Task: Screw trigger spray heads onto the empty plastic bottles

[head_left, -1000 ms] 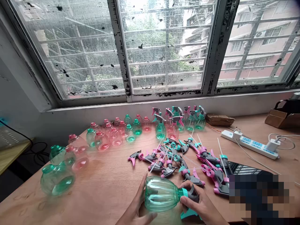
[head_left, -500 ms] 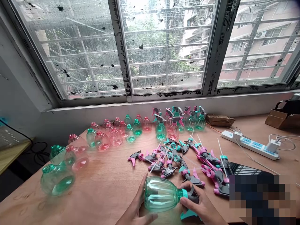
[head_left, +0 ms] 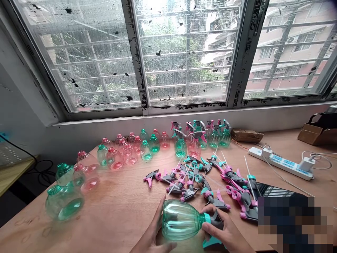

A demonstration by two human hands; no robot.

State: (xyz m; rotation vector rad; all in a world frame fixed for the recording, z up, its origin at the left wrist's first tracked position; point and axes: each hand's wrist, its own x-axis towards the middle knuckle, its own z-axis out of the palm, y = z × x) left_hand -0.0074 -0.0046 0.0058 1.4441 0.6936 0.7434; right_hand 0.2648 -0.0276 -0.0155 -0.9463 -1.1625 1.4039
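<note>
A clear green spray bottle (head_left: 180, 220) lies on its side in the air near the table's front edge, its base toward the left. My left hand (head_left: 155, 228) cups the base end, fingers behind it and thumb below. At the neck, my right hand (head_left: 223, 225) grips the turquoise collar and grey body of the spray head (head_left: 216, 221), which sits on the bottle's mouth. Its turquoise trigger (head_left: 212, 241) hangs under my right fingers. Just beyond my hands lies a pile of loose pink, turquoise and grey spray heads (head_left: 189, 182) with white tubes.
Open green and pink bottles (head_left: 130, 154) line the table's left and back. Bottles with spray heads fitted (head_left: 180, 146) stand near the window wall. To the right are a white power strip (head_left: 281, 163) with cables, a cardboard box (head_left: 313, 130) and a dark glossy panel (head_left: 279, 191).
The green bottle has turned and dipped very slightly in my hands, and my left thumb has shifted a little. Everything else stays in place.
</note>
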